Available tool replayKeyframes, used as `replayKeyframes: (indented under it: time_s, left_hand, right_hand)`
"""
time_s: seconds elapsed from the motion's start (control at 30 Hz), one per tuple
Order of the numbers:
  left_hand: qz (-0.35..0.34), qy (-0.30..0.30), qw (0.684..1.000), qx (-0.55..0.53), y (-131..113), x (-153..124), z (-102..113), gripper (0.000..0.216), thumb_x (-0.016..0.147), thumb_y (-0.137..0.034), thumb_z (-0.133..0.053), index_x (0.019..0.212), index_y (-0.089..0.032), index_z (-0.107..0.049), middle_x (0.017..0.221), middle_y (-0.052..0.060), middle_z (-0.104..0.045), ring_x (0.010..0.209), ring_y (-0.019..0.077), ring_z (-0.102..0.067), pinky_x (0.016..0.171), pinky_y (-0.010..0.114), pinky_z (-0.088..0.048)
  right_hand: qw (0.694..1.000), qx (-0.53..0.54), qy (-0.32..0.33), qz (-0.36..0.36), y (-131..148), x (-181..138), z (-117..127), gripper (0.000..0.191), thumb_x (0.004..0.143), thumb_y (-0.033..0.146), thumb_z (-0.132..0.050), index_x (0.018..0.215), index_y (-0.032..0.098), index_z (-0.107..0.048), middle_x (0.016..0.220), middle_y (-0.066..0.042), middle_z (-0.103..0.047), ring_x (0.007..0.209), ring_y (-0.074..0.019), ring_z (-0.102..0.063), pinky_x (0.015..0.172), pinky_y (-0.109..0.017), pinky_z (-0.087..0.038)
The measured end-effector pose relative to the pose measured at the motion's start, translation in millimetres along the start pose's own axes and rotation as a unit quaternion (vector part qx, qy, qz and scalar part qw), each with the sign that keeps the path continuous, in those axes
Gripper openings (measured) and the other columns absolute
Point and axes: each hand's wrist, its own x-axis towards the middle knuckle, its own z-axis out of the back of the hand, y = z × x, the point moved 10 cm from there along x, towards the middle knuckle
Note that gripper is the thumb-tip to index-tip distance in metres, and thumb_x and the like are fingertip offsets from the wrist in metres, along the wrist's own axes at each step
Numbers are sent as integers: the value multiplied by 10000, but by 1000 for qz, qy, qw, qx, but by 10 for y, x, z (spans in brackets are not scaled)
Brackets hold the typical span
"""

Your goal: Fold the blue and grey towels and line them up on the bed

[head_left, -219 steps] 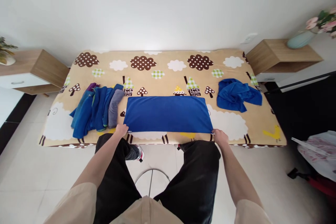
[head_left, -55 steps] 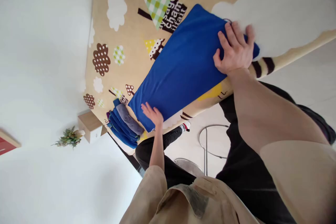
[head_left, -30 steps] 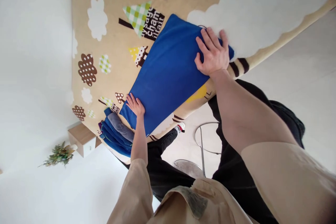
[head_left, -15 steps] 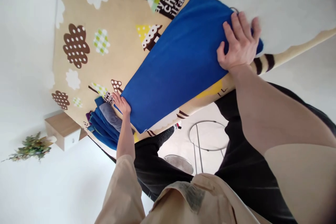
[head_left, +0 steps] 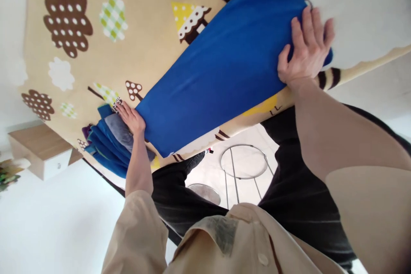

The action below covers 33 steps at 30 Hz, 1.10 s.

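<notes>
Bundled cloths (head_left: 102, 147) sit just beside the left hand (head_left: 131, 120), so a sweep that way could bump them imo. That hand looks flat, fingers loosely apart. The blue cloth (head_left: 212, 75) lies between both hands; the right hand (head_left: 305, 47) is splayed over its other end, where uneven pressing might ruck it.

Tilted head-worn view faces down over blue cloth (head_left: 212, 72), closer to right hand (head_left: 305, 53).

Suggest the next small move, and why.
Probably pinch the left end of the long, flat blue cloth with the left hand, open at that end; the right hand is spread over the other, and the cloth looks mostly smooth.
</notes>
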Motion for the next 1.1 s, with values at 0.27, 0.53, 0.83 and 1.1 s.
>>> replayKeyframes:
  time_s: [0.27,0.53,0.83,1.1]
  left_hand:
    - [48,-18,997,-65,-938,-1731,-375,654,1071,-364,-293,1673,-115,-346,1779,144,-148,1667,237,-62,1365,484,-84]
    - [72,-37,981,-175,-992,-1986,-678,742,889,-330,-474,1608,-145,-488,1728,144,-320,1642,324,-207,1345,579,-55]
    - [108,-32,942,-316,-893,-2005,-792,767,772,-318,-606,1531,-214,-591,1705,114,-382,1627,361,-243,1345,599,-44]
    - [98,-31,938,-331,-879,-2016,-836,776,767,-281,-617,1539,-212,-590,1707,94,-379,1628,342,-247,1352,581,-38]
  right_hand:
    - [994,54,-92,9,-25,2,-33,691,966,379,-386,1604,133,-487,1686,-130,-393,1624,-223,-268,1317,-533,-130]
    - [999,38,-20,-23,136,-41,69,664,1017,336,-260,1645,170,-399,1731,-128,-327,1640,-249,-229,1344,-537,-115]
    - [992,-37,-25,-118,399,105,292,703,972,328,-230,1621,171,-449,1670,-148,-431,1607,-330,-323,1319,-651,-166]
    - [972,88,107,190,2982,-541,-486,626,1072,495,-240,1694,487,-168,1722,218,-111,1665,-271,-114,1359,-591,-78]
